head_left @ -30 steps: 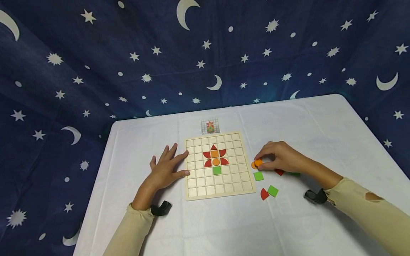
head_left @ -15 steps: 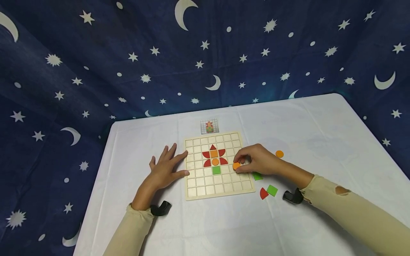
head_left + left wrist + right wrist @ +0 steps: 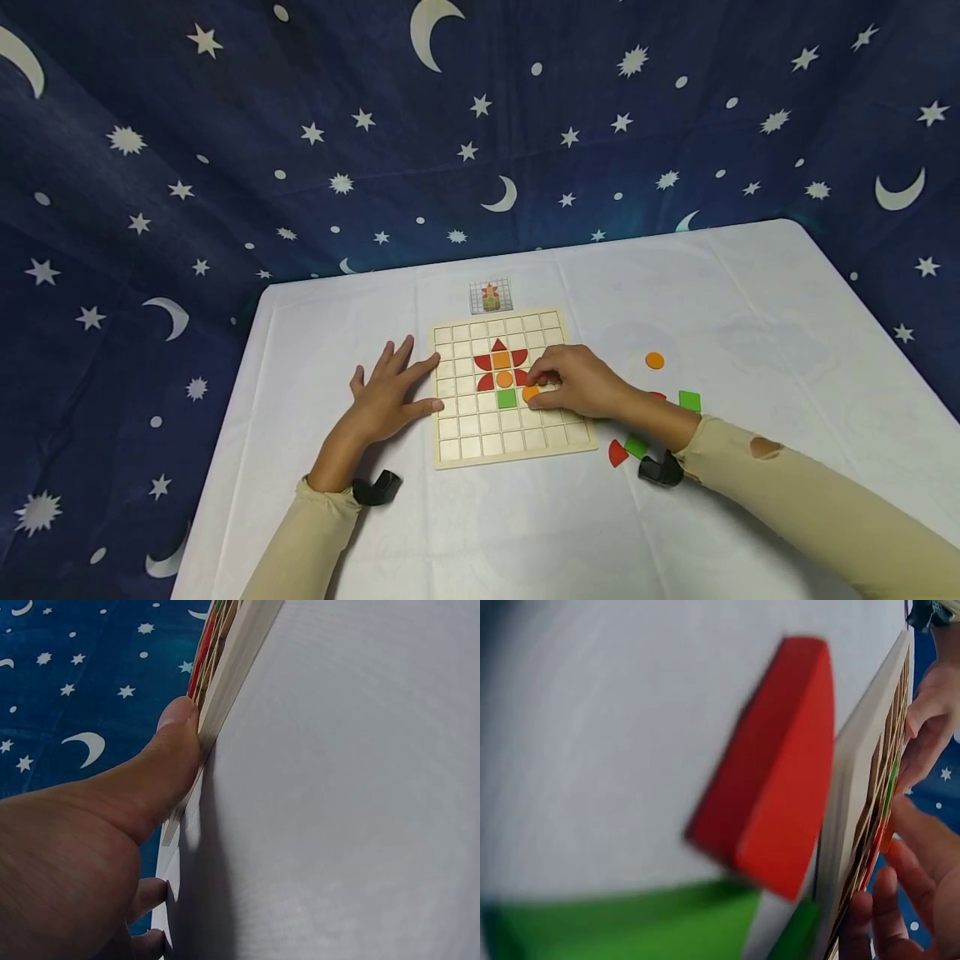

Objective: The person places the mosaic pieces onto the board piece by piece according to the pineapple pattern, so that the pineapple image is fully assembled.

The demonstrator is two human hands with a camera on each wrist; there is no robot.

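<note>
A pale wooden grid board (image 3: 468, 426) lies on the white table. My right hand (image 3: 581, 382) pinches an orange disc (image 3: 530, 394) between thumb and fingers, over the board just right of a green square (image 3: 507, 398). Set in the grid are a red triangle (image 3: 498, 345), an orange square (image 3: 501, 361), a second orange disc (image 3: 504, 379) and several red quarter-circles (image 3: 483, 363). Spread fingers of my left hand (image 3: 386, 400) rest beside the board, its thumb and index finger touching the left edge. The left wrist view shows that thumb (image 3: 176, 742) against the board's side.
Behind the board lies a small pattern card (image 3: 491, 296). Loose pieces are scattered right of the board: an orange disc (image 3: 655, 361), a green square (image 3: 690, 401), a red quarter-circle (image 3: 617, 453) and others partly under my right arm. A star-patterned cloth (image 3: 315, 208) hangs behind the table.
My right hand has carried the orange disc leftward from the loose pieces to over the board. Another orange disc there is now uncovered. The left hand has stayed in place.
</note>
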